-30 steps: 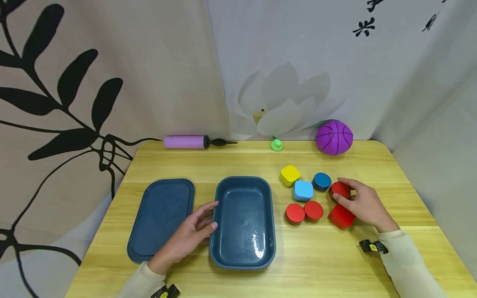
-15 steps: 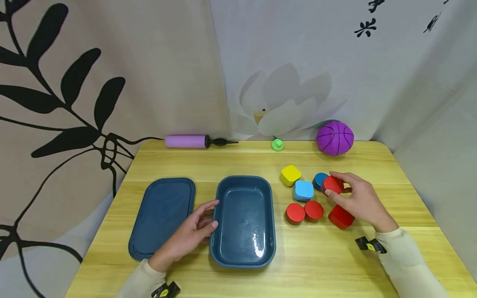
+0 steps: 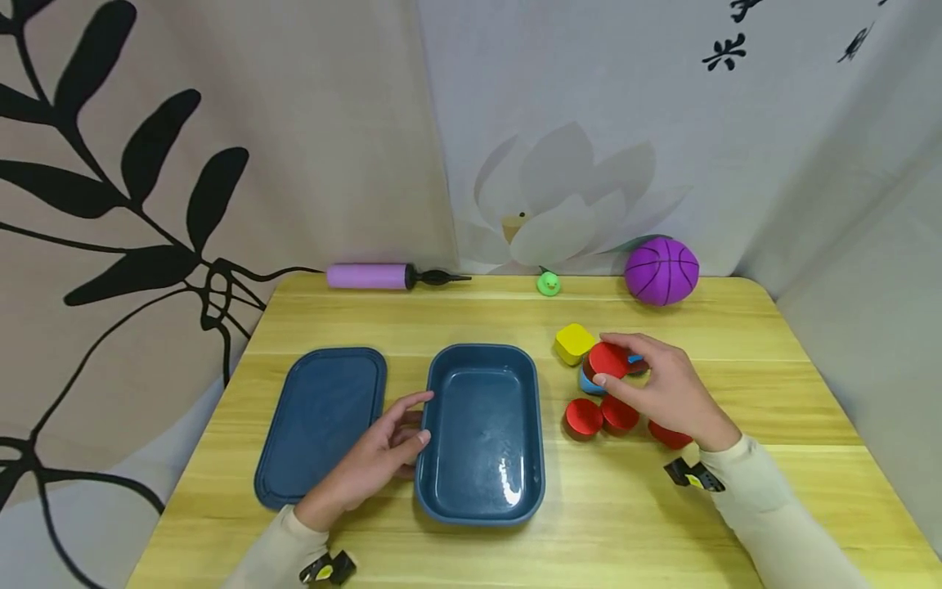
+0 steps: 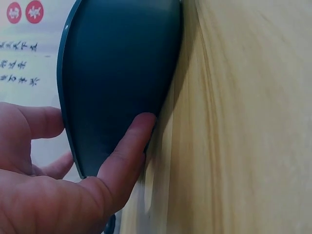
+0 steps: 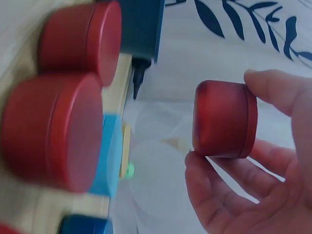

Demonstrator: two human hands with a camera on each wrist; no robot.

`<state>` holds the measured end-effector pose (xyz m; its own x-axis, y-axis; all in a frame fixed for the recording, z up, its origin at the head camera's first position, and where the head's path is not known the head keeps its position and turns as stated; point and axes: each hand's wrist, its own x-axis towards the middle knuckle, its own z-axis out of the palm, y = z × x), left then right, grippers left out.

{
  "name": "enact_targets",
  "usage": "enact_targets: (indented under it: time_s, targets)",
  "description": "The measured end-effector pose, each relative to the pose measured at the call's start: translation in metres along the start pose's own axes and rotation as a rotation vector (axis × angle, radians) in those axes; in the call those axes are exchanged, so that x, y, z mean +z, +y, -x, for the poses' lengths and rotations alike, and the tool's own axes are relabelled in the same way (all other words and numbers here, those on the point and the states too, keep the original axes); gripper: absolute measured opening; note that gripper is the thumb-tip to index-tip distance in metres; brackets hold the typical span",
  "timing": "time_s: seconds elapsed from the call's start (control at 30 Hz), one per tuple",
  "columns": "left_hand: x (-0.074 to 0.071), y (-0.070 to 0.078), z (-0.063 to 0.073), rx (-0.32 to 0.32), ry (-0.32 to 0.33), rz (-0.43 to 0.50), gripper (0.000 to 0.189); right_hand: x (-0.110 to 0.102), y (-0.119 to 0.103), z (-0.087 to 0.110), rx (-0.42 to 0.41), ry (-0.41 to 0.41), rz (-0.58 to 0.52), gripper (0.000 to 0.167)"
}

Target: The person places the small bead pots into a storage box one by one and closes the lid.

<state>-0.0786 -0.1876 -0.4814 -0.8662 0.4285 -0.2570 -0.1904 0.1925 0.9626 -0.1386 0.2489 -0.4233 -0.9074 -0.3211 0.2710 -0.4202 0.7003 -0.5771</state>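
My right hand [image 3: 666, 393] pinches a small round red tin [image 5: 224, 119] between thumb and fingers, held up off the table. In the head view this tin hangs over the light blue square tin [image 3: 589, 381], hiding most of it, and near the yellow square tin [image 3: 574, 344]. A round blue tin [image 5: 87, 224] is mostly hidden behind the hand. Two more round red tins [image 3: 584, 418] stand side by side just in front. Another red tin [image 3: 670, 435] lies partly under the hand. My left hand [image 3: 375, 454] touches the left wall of a dark blue rectangular box [image 4: 117, 73], which has nothing in it.
A dark blue lid [image 3: 320, 425] lies flat left of the box. Along the table's back edge are a purple hand pump [image 3: 370, 276], a small green duck-faced toy [image 3: 548, 284] and a purple ball [image 3: 661, 272]. A curtain hangs behind the wooden table [image 3: 603, 523].
My right hand has lifted the round red tin from beside the red tin at the right and carried it left, over the light blue tin. The left hand stays at the box.
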Motion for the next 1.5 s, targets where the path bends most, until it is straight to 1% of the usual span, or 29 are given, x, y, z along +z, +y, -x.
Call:
enact_targets:
  time_s: [0.17, 0.37, 0.53, 0.63, 0.9, 1.07, 1.27, 1.5]
  targets:
    - [0.0, -0.001, -0.002, 0.015, -0.006, 0.011, 0.064, 0.013, -0.016, -0.006, -0.046, -0.026, -0.026, 0.057]
    - [-0.001, -0.003, -0.001, 0.014, -0.016, 0.023, 0.065, 0.032, -0.034, -0.012, -0.15, -0.07, -0.071, 0.055]
    - [0.0, -0.003, -0.002, 0.007, -0.019, 0.026, 0.065, 0.051, -0.046, -0.014, -0.186, -0.138, -0.15, 0.058]
    - [0.0, -0.003, -0.003, 0.006, -0.018, 0.026, 0.065, 0.062, -0.054, -0.015, -0.206, -0.183, -0.166, 0.059]
    - [-0.001, -0.002, -0.004, 0.013, -0.012, 0.029, 0.064, 0.089, -0.077, -0.019, -0.253, -0.333, -0.131, 0.059]
    - [-0.001, -0.001, -0.004, 0.029, -0.019, 0.032, 0.065, 0.103, -0.093, -0.02, -0.287, -0.41, -0.147, 0.059]
    - [-0.001, 0.0, -0.004, 0.027, -0.018, 0.013, 0.064, 0.121, -0.109, -0.019, -0.36, -0.495, -0.142, 0.057]
    - [0.0, 0.002, -0.003, 0.017, -0.014, 0.003, 0.062, 0.138, -0.12, -0.016, -0.467, -0.579, -0.106, 0.053]
